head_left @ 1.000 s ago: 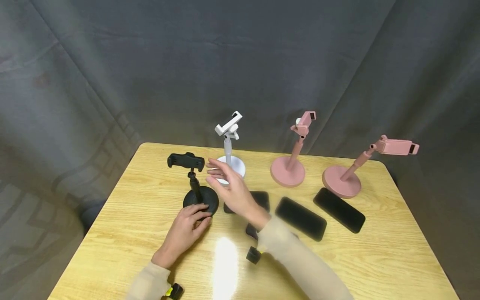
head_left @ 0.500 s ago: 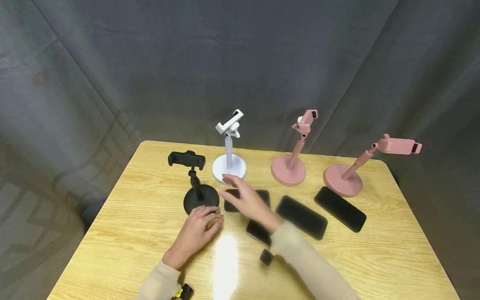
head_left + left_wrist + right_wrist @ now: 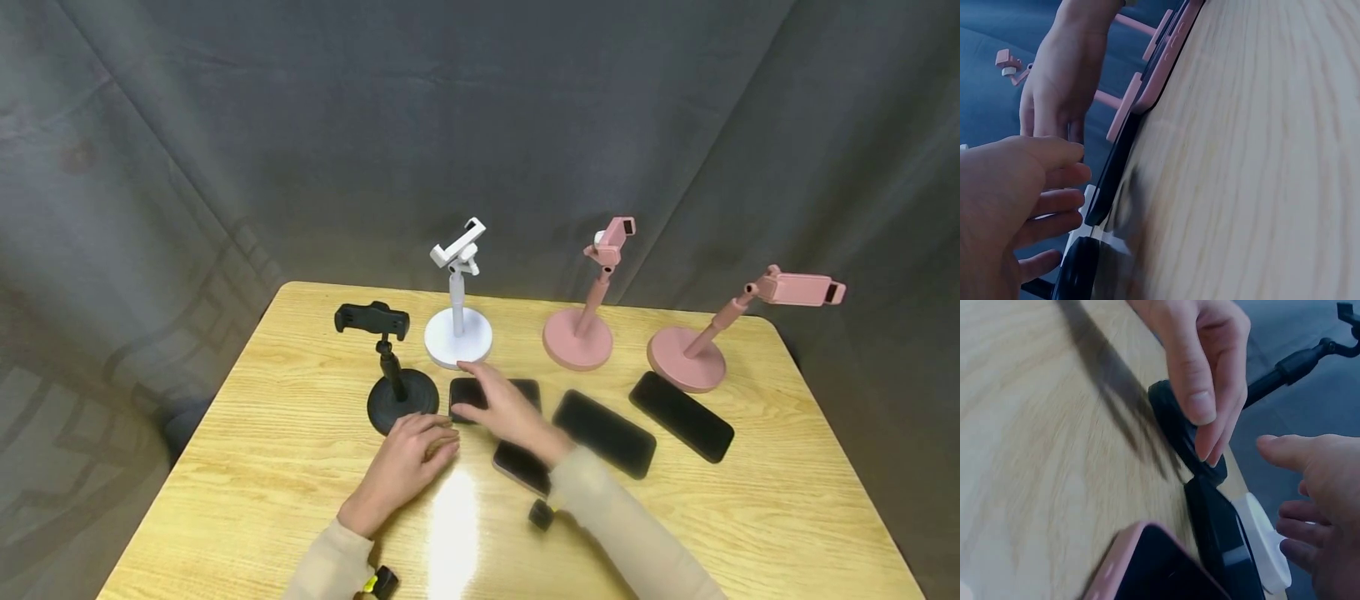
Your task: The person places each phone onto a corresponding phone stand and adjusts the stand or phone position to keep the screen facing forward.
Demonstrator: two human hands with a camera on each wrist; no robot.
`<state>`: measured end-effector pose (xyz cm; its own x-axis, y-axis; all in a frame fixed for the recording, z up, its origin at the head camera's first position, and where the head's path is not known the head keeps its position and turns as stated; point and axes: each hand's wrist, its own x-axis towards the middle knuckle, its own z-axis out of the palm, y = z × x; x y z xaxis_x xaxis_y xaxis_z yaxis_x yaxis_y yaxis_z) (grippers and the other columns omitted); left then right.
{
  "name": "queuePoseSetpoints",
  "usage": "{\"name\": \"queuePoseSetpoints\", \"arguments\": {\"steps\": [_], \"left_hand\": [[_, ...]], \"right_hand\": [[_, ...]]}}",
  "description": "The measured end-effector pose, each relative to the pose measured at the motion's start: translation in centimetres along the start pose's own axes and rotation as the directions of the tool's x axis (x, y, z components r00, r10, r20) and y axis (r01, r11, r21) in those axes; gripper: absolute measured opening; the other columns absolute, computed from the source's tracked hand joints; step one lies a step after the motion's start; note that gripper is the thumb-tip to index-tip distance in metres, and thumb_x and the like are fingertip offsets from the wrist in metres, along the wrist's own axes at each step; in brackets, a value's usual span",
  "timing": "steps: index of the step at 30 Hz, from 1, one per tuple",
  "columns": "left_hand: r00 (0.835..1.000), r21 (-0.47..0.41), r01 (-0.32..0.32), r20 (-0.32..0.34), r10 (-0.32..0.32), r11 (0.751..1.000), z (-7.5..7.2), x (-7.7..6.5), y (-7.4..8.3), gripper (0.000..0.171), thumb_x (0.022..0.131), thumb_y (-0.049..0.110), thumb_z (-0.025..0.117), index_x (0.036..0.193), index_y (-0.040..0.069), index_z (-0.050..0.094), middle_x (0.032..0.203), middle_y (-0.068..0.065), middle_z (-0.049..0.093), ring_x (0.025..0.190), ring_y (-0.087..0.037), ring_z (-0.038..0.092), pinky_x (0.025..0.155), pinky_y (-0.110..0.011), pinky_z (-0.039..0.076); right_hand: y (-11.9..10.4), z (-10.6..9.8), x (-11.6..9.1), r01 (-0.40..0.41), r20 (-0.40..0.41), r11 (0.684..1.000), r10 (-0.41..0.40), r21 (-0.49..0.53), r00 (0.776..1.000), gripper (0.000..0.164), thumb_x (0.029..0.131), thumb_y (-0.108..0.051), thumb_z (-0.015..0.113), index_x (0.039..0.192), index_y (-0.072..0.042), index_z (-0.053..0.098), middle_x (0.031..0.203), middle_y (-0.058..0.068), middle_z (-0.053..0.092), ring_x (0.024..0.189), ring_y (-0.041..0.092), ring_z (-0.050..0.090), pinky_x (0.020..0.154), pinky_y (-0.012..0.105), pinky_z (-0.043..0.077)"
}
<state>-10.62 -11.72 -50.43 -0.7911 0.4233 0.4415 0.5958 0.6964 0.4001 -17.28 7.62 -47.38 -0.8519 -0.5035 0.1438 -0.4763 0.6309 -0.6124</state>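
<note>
My left hand (image 3: 408, 462) is just in front of the round base of a black phone stand (image 3: 402, 402), its fingers relaxed and holding nothing. To its right, my right hand (image 3: 513, 410) hovers over a black smartphone (image 3: 467, 393) lying flat, thumb and fingers apart with nothing between them. Partly under the right wrist lies a pink-edged smartphone (image 3: 521, 468). In the left wrist view the left hand (image 3: 1016, 200) reaches close to the black phone's end. In the right wrist view, the right hand (image 3: 1322, 500) is beside that black phone (image 3: 1219, 528).
Behind the phones stand a white phone stand (image 3: 457, 333) and two pink phone stands, one at the middle right (image 3: 578, 340) and one at the far right (image 3: 687, 360). Two more dark smartphones lie on the wooden table (image 3: 247, 467). A grey curtain (image 3: 480, 142) hangs behind.
Both hands have moved away from the black stand: the left slid right and toward me off its base, the right came down and right, over the black smartphone.
</note>
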Motion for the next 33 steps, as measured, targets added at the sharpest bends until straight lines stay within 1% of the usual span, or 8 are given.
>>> {"name": "queuePoseSetpoints", "arguments": {"steps": [6, 11, 14, 18, 22, 26, 30, 33], "left_hand": [[1.0, 0.013, 0.005, 0.017, -0.005, 1.0, 0.3, 0.3, 0.3, 0.019, 0.084, 0.028, 0.068, 0.096, 0.014, 0.074, 0.108, -0.005, 0.069, 0.102, -0.019, 0.06, 0.098, -0.048, 0.042], [0.999, 0.006, 0.024, 0.042, -0.025, 1.0, 0.4, 0.5, 0.7, 0.02, 0.084, 0.029, 0.068, 0.097, 0.015, 0.073, 0.109, -0.002, 0.068, 0.102, -0.018, 0.059, 0.099, -0.047, 0.042], [0.999, 0.005, 0.022, 0.043, -0.022, 1.0, 0.4, 0.6, 0.9, 0.02, 0.084, 0.029, 0.068, 0.097, 0.014, 0.073, 0.107, -0.002, 0.069, 0.102, -0.018, 0.059, 0.098, -0.047, 0.042], [0.999, 0.0, 0.008, 0.037, -0.008, 1.0, 0.6, 0.9, 1.0, 0.02, 0.084, 0.029, 0.068, 0.097, 0.014, 0.074, 0.106, -0.001, 0.069, 0.101, -0.017, 0.06, 0.098, -0.046, 0.043], [0.999, 0.003, 0.006, 0.036, -0.006, 1.0, 0.9, 1.0, 1.1, 0.019, 0.085, 0.029, 0.067, 0.096, 0.015, 0.074, 0.106, 0.0, 0.069, 0.1, -0.015, 0.06, 0.097, -0.044, 0.043], [0.999, 0.022, 0.011, 0.032, -0.012, 1.0, 1.0, 1.2, 1.3, 0.019, 0.085, 0.03, 0.067, 0.096, 0.016, 0.074, 0.105, 0.001, 0.069, 0.098, -0.014, 0.06, 0.096, -0.041, 0.044], [0.999, 0.027, 0.018, 0.038, -0.019, 0.999, 1.0, 1.2, 1.6, 0.019, 0.086, 0.031, 0.066, 0.096, 0.017, 0.074, 0.104, 0.003, 0.069, 0.098, -0.012, 0.06, 0.095, -0.038, 0.045], [0.999, 0.019, 0.02, 0.032, -0.02, 1.0, 1.1, 1.2, 1.7, 0.019, 0.086, 0.031, 0.066, 0.095, 0.017, 0.074, 0.103, 0.004, 0.069, 0.098, -0.012, 0.06, 0.095, -0.038, 0.045]], "right_hand": [[0.7, 0.1, -0.1, 0.002, 0.048, 0.999, 0.0, -0.036, 0.999, 0.078, 0.084, -0.043, 0.065, 0.146, -0.007, 0.034, 0.147, 0.016, 0.039, 0.132, 0.027, 0.035, 0.108, 0.046, 0.033], [1.2, 0.2, -0.3, 0.034, 0.078, 0.997, -0.029, -0.067, 0.997, 0.082, 0.082, -0.041, 0.067, 0.147, -0.006, 0.031, 0.149, 0.016, 0.035, 0.134, 0.028, 0.032, 0.109, 0.047, 0.031], [1.4, 0.1, -0.3, 0.054, 0.097, 0.992, -0.043, -0.112, 0.994, 0.086, 0.081, -0.041, 0.069, 0.149, -0.007, 0.028, 0.15, 0.016, 0.033, 0.134, 0.029, 0.031, 0.11, 0.047, 0.029], [1.5, 0.0, -0.3, 0.081, 0.126, 0.981, -0.06, -0.174, 0.99, 0.091, 0.08, -0.04, 0.07, 0.15, -0.006, 0.025, 0.151, 0.018, 0.03, 0.135, 0.032, 0.029, 0.11, 0.05, 0.028], [1.7, 0.0, -0.3, 0.121, 0.165, 0.969, -0.086, -0.217, 0.983, 0.09, 0.08, -0.042, 0.07, 0.148, -0.001, 0.027, 0.151, 0.02, 0.029, 0.136, 0.033, 0.027, 0.11, 0.053, 0.027], [2.0, 0.1, -0.2, 0.154, 0.201, 0.955, -0.104, -0.252, 0.974, 0.088, 0.081, -0.044, 0.068, 0.146, 0.001, 0.03, 0.15, 0.02, 0.031, 0.136, 0.032, 0.026, 0.112, 0.051, 0.025], [2.1, 0.1, 0.0, 0.15, 0.212, 0.958, -0.098, -0.246, 0.972, 0.085, 0.083, -0.041, 0.067, 0.147, 0.0, 0.03, 0.149, 0.019, 0.033, 0.136, 0.031, 0.027, 0.113, 0.05, 0.023], [2.2, 0.2, 0.1, 0.131, 0.208, 0.964, -0.082, -0.231, 0.975, 0.084, 0.082, -0.037, 0.068, 0.147, -0.001, 0.029, 0.149, 0.017, 0.033, 0.135, 0.031, 0.028, 0.113, 0.05, 0.022]]}}
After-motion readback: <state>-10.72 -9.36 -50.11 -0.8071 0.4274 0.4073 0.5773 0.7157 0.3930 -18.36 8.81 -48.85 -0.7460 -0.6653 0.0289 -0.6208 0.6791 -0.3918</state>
